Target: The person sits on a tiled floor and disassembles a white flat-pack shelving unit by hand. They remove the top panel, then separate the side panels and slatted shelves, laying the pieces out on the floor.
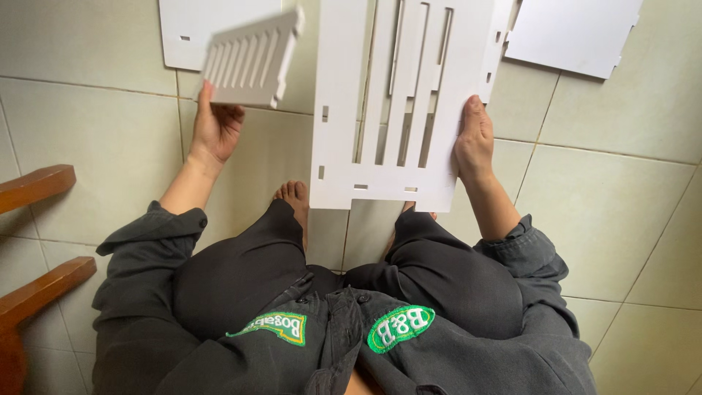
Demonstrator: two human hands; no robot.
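Held up in front, between the two hands: a large white slotted panel, upright-ish, its lower edge hanging just above the knees. Gripped at its right edge by the right hand, thumb across the face, fingers wrapped behind and out of sight. Raised beside it in the left hand, a smaller white ribbed piece, pinched at its lower edge, blurred, tilted, apart from the big panel.

Judged from this: best to steady the large panel first, then bring the small piece square to it, tabs lined up with the slots before pressing; a one-edge grip leaves the panel free to swing or flex.

Beyond the left hand, flat on the tiled floor, a white board; beyond the right hand, another white board with notched edges. Below, bare toes close under the panel. Out past the left arm, brown wooden furniture, well apart.
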